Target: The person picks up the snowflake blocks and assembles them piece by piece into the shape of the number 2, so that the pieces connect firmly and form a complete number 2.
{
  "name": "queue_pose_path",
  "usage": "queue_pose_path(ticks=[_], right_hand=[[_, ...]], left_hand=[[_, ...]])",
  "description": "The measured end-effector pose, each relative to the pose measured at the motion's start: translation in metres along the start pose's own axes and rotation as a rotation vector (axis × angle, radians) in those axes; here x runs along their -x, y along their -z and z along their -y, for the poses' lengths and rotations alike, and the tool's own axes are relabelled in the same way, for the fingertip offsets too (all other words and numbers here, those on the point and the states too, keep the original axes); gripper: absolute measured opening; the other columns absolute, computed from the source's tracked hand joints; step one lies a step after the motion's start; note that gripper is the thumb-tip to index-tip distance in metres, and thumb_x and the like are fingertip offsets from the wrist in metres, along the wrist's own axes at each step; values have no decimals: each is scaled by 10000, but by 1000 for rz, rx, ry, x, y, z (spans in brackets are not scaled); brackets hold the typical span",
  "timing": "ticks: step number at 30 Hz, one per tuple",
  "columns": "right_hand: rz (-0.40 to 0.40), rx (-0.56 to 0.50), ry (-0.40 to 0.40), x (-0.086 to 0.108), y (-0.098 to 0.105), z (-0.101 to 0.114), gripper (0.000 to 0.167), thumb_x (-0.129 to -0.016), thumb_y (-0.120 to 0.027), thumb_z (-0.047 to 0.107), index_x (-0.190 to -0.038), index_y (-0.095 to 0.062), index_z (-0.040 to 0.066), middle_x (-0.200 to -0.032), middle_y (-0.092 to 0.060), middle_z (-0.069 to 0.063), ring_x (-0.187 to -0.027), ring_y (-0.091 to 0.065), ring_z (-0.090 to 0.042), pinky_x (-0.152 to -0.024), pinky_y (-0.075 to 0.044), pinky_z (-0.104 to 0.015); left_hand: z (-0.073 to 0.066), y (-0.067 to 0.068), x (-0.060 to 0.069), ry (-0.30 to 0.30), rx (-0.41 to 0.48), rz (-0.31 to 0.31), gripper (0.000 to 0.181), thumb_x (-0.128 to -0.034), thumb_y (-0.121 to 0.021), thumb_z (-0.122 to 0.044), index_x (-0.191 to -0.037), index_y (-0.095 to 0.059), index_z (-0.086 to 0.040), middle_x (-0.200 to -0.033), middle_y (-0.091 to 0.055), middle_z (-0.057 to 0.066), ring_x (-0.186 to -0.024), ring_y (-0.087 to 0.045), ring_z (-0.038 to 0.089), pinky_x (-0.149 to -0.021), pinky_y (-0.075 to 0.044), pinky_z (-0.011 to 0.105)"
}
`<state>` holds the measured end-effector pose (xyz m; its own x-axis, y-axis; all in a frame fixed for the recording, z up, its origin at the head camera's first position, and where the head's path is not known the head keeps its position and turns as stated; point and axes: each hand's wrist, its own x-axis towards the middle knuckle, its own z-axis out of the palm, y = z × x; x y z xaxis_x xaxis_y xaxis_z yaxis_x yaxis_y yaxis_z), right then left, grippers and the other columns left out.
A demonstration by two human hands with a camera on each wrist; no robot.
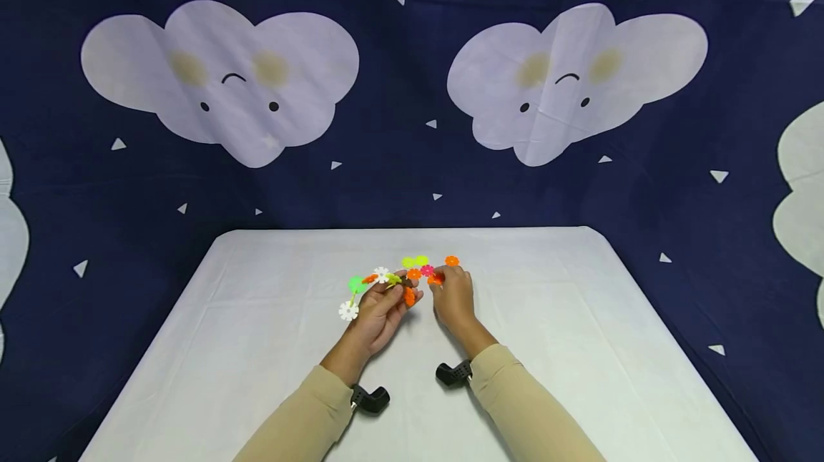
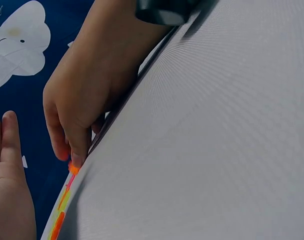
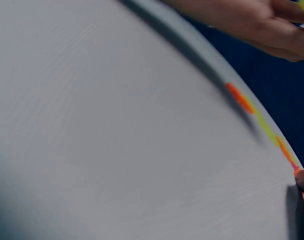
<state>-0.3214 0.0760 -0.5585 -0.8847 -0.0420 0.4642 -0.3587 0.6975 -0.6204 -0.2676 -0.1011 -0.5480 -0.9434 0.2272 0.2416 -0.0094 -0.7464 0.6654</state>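
Observation:
A chain of flower-shaped plastic pieces in white (image 1: 348, 311), green (image 1: 357, 284), orange, yellow and pink (image 1: 427, 271) crosses above the white table. The left hand (image 1: 380, 315), palm turned up, holds the chain's middle between thumb and fingers. At the right part, the right hand (image 1: 455, 299) pinches an orange piece (image 1: 435, 279) beside the pink one; another orange piece (image 1: 452, 261) shows just above its fingers. In the left wrist view the right hand (image 2: 87, 85) has its fingertips on an orange piece (image 2: 73, 168). Part of the chain is hidden behind the left fingers.
The white table (image 1: 257, 376) reaches back to a dark blue cloth (image 1: 399, 90) printed with clouds and small triangles. A black wrist camera (image 1: 370, 400) sits at the left wrist, and another (image 1: 453, 374) at the right wrist.

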Motion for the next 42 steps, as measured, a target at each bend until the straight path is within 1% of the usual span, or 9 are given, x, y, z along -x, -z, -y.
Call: queue_pose_path(ticks=[5,10,14,18,22,24,30,37,42], right_hand=[[-23,-193,-90,2,6,-2,335,-822,-867,-67,-1127,-732,-35,-1012,-588,-130,-837,-633,-237,-758,-584,-335],[-8,-394,-207,10,16,-5,181,-837,-877,-27,-974,-758,-32,-940,-693,-84,-786,-674,-184,-678,-592,-222],[62,-655,-306,19,27,1,116,-915,-794,-53,-1008,-727,-72,-918,-749,-144,-811,-731,-246,-725,-641,-281],[135,-839,-366,30,36,13,196,-970,-732,-49,-1159,-704,-94,-983,-741,-174,-861,-743,-299,-789,-652,-361],[198,-951,-374,41,39,24,338,-987,-698,-60,-1313,-634,-122,-990,-738,-165,-850,-740,-257,-810,-649,-374],[219,-1016,-380,46,39,28,366,-982,-690,-83,-1331,-596,-145,-971,-739,-170,-827,-740,-237,-803,-651,-377],[236,-1130,-403,54,36,35,290,-970,-682,-115,-1253,-633,-160,-914,-745,-158,-778,-744,-207,-769,-654,-362],[249,-1197,-412,56,33,35,313,-996,-655,-97,-1287,-606,-201,-939,-765,-132,-777,-744,-186,-766,-651,-336],[272,-1252,-421,57,34,37,307,-998,-640,-100,-1287,-607,-198,-954,-766,-120,-772,-738,-189,-765,-650,-327]], left_hand=[[0,1,0,-26,8,22,332,-1099,-480,41,-1301,-714,-77,-1200,-707,150,-1115,-687,247,-1118,-474,480],[0,0,-1,-30,-8,4,335,-1091,-481,60,-1340,-684,-35,-1189,-717,146,-1096,-685,228,-1117,-476,478],[0,-1,0,-31,-16,-50,335,-1082,-504,62,-1404,-597,56,-1227,-693,174,-1122,-683,253,-1110,-483,470],[-1,-3,0,-34,-32,-107,314,-1082,-516,53,-1368,-634,-3,-1284,-659,209,-1141,-683,281,-1111,-486,433],[-3,-2,0,-24,-62,-145,306,-1087,-523,32,-1289,-693,-124,-1356,-631,228,-1207,-655,309,-1108,-490,382],[-3,-2,0,-14,-74,-161,293,-1090,-535,10,-1281,-689,-149,-1394,-616,235,-1237,-640,314,-1098,-497,351],[-4,-3,0,-6,-79,-178,282,-1081,-554,15,-1313,-662,-102,-1352,-657,189,-1177,-664,245,-1072,-514,323],[-5,-7,2,10,-98,-182,294,-1081,-517,56,-1328,-639,-49,-1261,-688,124,-1126,-662,183,-1049,-527,308],[-5,-6,2,1,-87,-160,290,-1079,-522,57,-1302,-653,-72,-1251,-694,123,-1125,-673,207,-1068,-518,331]])
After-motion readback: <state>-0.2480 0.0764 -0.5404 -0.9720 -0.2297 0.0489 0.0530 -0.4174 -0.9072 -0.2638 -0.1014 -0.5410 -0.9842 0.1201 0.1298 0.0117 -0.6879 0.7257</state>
